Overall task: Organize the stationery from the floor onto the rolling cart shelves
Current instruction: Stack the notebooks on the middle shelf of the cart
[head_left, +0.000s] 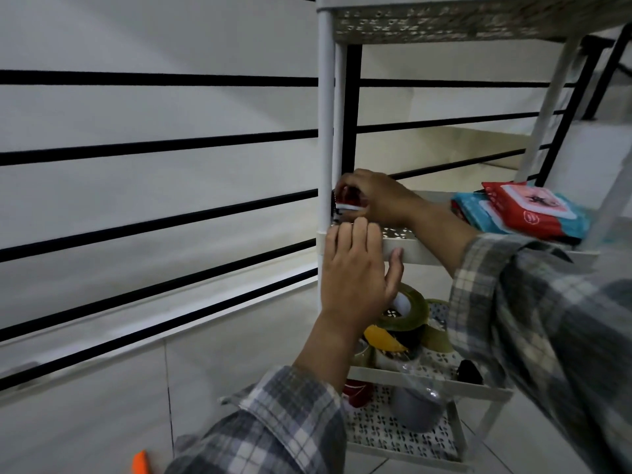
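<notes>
**Mostly shelved, one item going in**

Right hand (374, 196) grip pinches a small red-and-white item (349, 203), identity unclear, at the left corner of the middle shelf (415, 249). Left hand (355, 268) lies flat and open on that shelf's rim, holding nothing. Same shelf holds packets (523, 210). Next shelf down: tape rolls (407, 314). Bottom: grey roll (419, 410). Orange thing (141, 462) remains on the floor (102, 405), so I judge the task near done.

Black horizontal railing bars (157, 145), pale wall behind (154, 39), light tiled floor (85, 405)

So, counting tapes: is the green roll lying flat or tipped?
Tipped: the green tape roll leans on other rolls, its core hole facing up-left.
</notes>
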